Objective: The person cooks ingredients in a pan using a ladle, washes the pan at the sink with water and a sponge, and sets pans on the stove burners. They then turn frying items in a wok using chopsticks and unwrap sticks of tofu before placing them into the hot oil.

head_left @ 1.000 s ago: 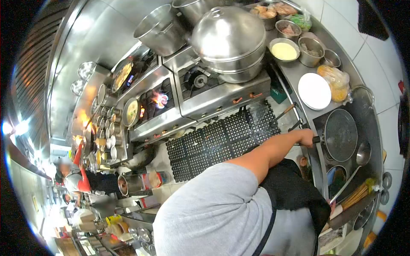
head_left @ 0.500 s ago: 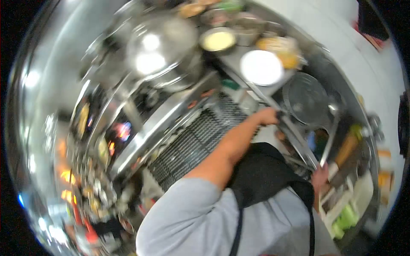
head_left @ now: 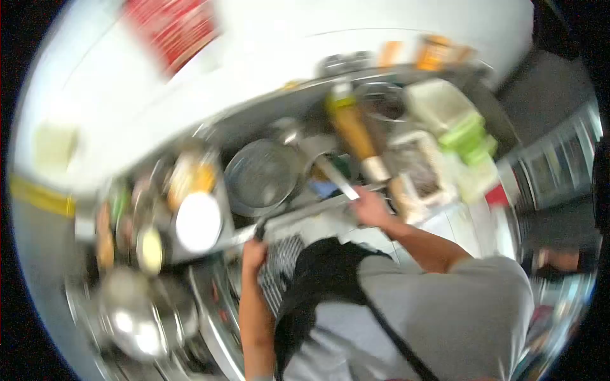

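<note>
At the far left, a yellow strip (head_left: 43, 193) crosses the wall, whose white surface (head_left: 254, 57) runs behind the steel desk (head_left: 244, 124) and carries a red printed sheet (head_left: 175, 32). Low at the left, beside the desk, stands a shiny domed steamer (head_left: 136, 311). The desk's left end bears a bowl of yellow liquid (head_left: 150, 251), a bag of yellow-orange food (head_left: 190, 181) and, just beside them, a white plate (head_left: 198, 222).

The left hand (head_left: 254, 254) is at the desk's front edge, its grip closed around a black handle (head_left: 260, 228). Near it, a round dark pan (head_left: 262, 178) sits in the recessed middle of the desk. Below, a black perforated mat (head_left: 286, 254) covers part of the floor.

A ladle (head_left: 330, 171) slants from beside the pan to the right hand (head_left: 372, 206), whose grip is clamped on its pale handle end. Farther right lie a tan bundle with a yellow-green band (head_left: 352, 127), a white tub with dark contents (head_left: 419, 168), and light green material (head_left: 470, 140) over pale containers; orange items (head_left: 434, 52) stand behind. At the far right, another person's hand (head_left: 559, 260) shows, blurred.
</note>
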Tool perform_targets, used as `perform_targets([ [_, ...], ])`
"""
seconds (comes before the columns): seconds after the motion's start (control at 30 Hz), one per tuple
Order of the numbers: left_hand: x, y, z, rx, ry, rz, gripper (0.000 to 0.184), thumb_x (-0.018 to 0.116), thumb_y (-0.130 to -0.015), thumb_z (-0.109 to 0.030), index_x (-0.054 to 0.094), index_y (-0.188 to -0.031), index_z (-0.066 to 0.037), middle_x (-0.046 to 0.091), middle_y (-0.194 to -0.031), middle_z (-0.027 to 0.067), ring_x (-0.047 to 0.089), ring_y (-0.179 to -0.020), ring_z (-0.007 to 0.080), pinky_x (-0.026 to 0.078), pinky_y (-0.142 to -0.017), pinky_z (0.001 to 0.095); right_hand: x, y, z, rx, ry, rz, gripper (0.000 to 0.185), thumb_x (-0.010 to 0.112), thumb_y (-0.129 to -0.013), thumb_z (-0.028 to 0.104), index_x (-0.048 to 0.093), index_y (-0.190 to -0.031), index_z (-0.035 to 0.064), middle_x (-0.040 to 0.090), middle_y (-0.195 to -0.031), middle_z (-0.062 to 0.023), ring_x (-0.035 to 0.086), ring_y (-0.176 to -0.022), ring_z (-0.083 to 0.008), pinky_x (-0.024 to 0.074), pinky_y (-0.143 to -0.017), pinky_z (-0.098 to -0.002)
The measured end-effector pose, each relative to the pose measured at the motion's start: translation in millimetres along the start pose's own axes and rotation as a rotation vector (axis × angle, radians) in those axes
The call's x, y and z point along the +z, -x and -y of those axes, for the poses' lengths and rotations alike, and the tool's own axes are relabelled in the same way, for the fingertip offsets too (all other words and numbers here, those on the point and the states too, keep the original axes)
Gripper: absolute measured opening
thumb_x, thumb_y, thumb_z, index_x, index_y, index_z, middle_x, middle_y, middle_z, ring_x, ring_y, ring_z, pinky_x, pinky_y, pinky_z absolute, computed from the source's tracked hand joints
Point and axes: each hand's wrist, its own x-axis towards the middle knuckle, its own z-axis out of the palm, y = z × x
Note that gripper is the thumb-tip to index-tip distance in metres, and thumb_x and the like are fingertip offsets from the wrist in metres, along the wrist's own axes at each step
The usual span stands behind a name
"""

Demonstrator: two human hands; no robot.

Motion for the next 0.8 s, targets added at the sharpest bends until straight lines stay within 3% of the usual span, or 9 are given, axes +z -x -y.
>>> perform_targets([
  [0.07,-1.2,14.6,-41.7,-0.012,0.068,-0.018,0.023,0.059,-0.076,-0.017,0.056,-0.061,0.001,0.055,-0.052,0.0085,0.052,-0.045,0.0190,0.040,-0.046,0.0376,-0.4,7.6,-5.8,-0.014,-0.063,-0.021,0.038,0.053,-0.085,0.023,0.059,-0.119,0.0056,0.065,-0.108,-0.0233,0.062,-0.101,-0.0408,0.0498,-0.089,-0.0488],
  [0.1,4.2,-3.1,-5.9,-0.031,0.110,0.007,0.023,0.059,-0.075,-0.017,0.053,-0.062,0.000,0.053,-0.052,0.0062,0.050,-0.044,0.0182,0.039,-0.046,0.0368,18.8,5.1,-27.4,-0.121,-0.041,-0.143,0.040,0.052,-0.086,0.022,0.057,-0.123,0.0095,0.065,-0.110,-0.0222,0.063,-0.101,-0.0400,0.0509,-0.087,-0.0481],
  [0.13,1.4,-3.4,-1.2,0.079,0.189,0.092,0.021,0.058,-0.075,-0.016,0.051,-0.062,-0.001,0.048,-0.050,0.0049,0.046,-0.043,0.0171,0.037,-0.046,0.0361,-10.0,19.8,-0.2,0.033,-0.103,0.067,0.044,0.052,-0.090,0.025,0.051,-0.130,0.0055,0.064,-0.112,-0.0224,0.062,-0.103,-0.0409,0.0482,-0.092,-0.0479],
  [0.17,8.2,-24.3,26.4,0.045,0.165,0.045,0.019,0.057,-0.075,-0.014,0.048,-0.062,-0.003,0.045,-0.049,0.0059,0.042,-0.041,0.0160,0.034,-0.043,0.0347,2.3,22.5,-7.9,0.005,-0.189,-0.032,0.041,0.051,-0.090,0.024,0.052,-0.126,0.0059,0.065,-0.108,-0.0218,0.063,-0.099,-0.0399,0.0488,-0.089,-0.0490],
  [0.23,12.8,4.4,-27.3,-0.133,0.222,-0.029,0.019,0.054,-0.074,-0.010,0.041,-0.063,-0.002,0.039,-0.049,0.0066,0.038,-0.038,0.0184,0.028,-0.039,0.0350,-3.8,46.4,3.9,0.092,-0.210,-0.020,0.038,0.054,-0.087,0.022,0.054,-0.121,0.0070,0.065,-0.100,-0.0215,0.062,-0.095,-0.0412,0.0485,-0.086,-0.0500],
  [0.27,10.7,-19.2,-0.9,-0.181,0.119,0.066,0.016,0.055,-0.074,-0.011,0.044,-0.066,-0.001,0.039,-0.051,0.0066,0.037,-0.037,0.0200,0.028,-0.039,0.0368,6.1,50.1,-9.4,-0.028,-0.228,-0.118,0.039,0.055,-0.086,0.022,0.054,-0.122,0.0077,0.064,-0.100,-0.0214,0.061,-0.095,-0.0421,0.0482,-0.085,-0.0501],
  [0.47,0.3,-3.8,-14.9,0.091,-0.081,0.216,0.014,0.057,-0.073,-0.011,0.047,-0.069,-0.001,0.043,-0.056,0.0083,0.040,-0.041,0.0210,0.030,-0.043,0.0375,14.5,158.0,-1.7,0.032,-0.245,-0.389,0.036,0.058,-0.082,0.022,0.057,-0.115,0.0099,0.065,-0.094,-0.0203,0.062,-0.091,-0.0415,0.0482,-0.079,-0.0516],
  [0.67,15.0,8.7,-29.4,0.283,-0.273,0.397,0.012,0.058,-0.072,-0.011,0.050,-0.072,-0.002,0.046,-0.061,0.0100,0.043,-0.046,0.0220,0.033,-0.046,0.0382,55.5,302.0,-23.6,0.462,-0.144,-0.389,0.027,0.054,-0.076,0.017,0.057,-0.099,0.0041,0.064,-0.086,-0.0233,0.062,-0.084,-0.0440,0.0478,-0.075,-0.0546],
  [0.8,23.6,16.6,-35.2,0.367,-0.360,0.475,0.011,0.059,-0.072,-0.011,0.052,-0.073,-0.003,0.048,-0.064,0.0111,0.045,-0.049,0.0227,0.035,-0.049,0.0387,115.3,423.2,-32.1,0.801,-0.217,-0.436,0.028,0.054,-0.076,0.017,0.060,-0.100,0.0034,0.065,-0.086,-0.0228,0.063,-0.085,-0.0429,0.0486,-0.074,-0.0546],
])
